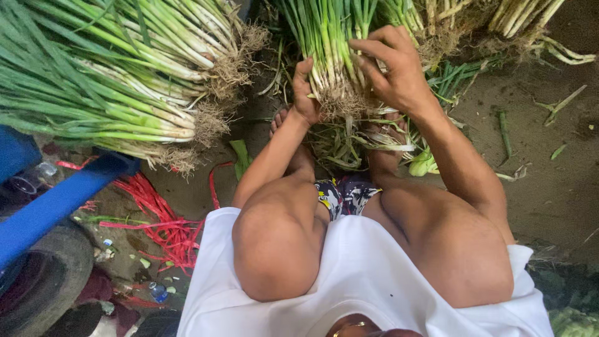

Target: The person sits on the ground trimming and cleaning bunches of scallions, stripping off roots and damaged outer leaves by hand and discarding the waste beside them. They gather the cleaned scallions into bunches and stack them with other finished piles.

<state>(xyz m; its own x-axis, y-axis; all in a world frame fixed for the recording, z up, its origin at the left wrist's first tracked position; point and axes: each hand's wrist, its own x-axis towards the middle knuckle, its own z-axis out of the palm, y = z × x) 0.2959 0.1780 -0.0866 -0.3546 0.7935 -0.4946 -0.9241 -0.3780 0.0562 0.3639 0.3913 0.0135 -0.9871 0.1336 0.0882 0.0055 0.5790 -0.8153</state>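
Observation:
I am squatting and looking down over my knees. Both hands hold one bunch of spring onions (329, 37), with green tops, white stems and pale roots pointing toward me. My left hand (306, 93) grips the left side of the bunch near the roots. On the right side, my right hand (393, 68) wraps over the white stems with its fingers spread across them. Trimmed leaves and scraps (349, 143) lie on the ground under the bunch, by my feet.
A big stack of spring onions (112, 75) lies at the left, roots facing right. More bunches (499, 25) sit at the top right. Red plastic ties (162, 218) lie on the dirt floor at the left, next to a blue frame (56, 200) and a tyre (43, 274).

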